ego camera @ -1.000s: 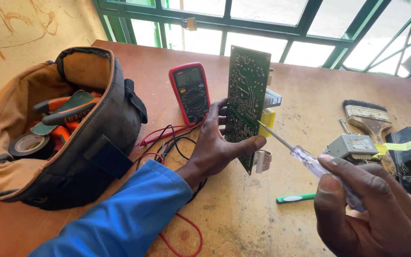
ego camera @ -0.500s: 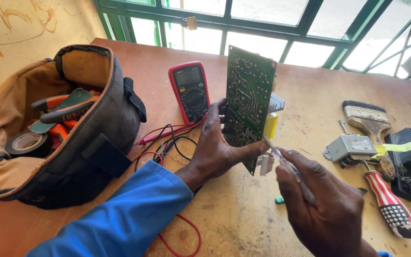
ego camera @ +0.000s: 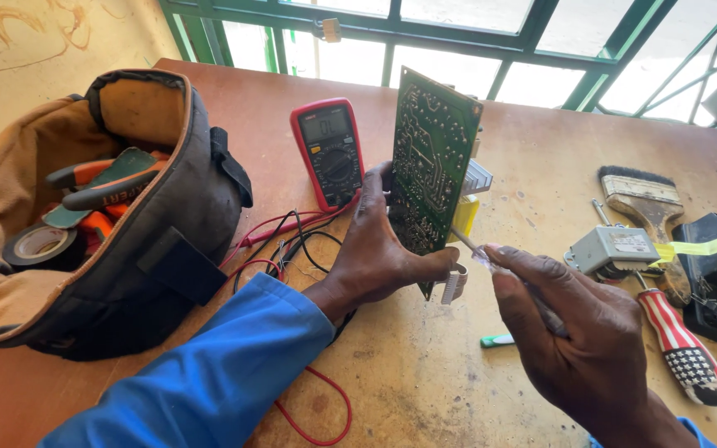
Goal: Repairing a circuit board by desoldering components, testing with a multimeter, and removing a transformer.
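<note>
Right hand nearest, fingers curled around a clear-handled screwdriver, metal tip touching the lower edge of the circuit board. Left hand, blue sleeve, grips that green board from behind, thumb on its lower edge, holding it upright on the wooden counter, solder side to camera. Striped-handle screwdriver lies just right of the right hand. Red and black leads run under the left wrist. Open tool bag at left with pliers and tape inside. Red multimeter lies behind the left hand. Paintbrush far right.
</note>
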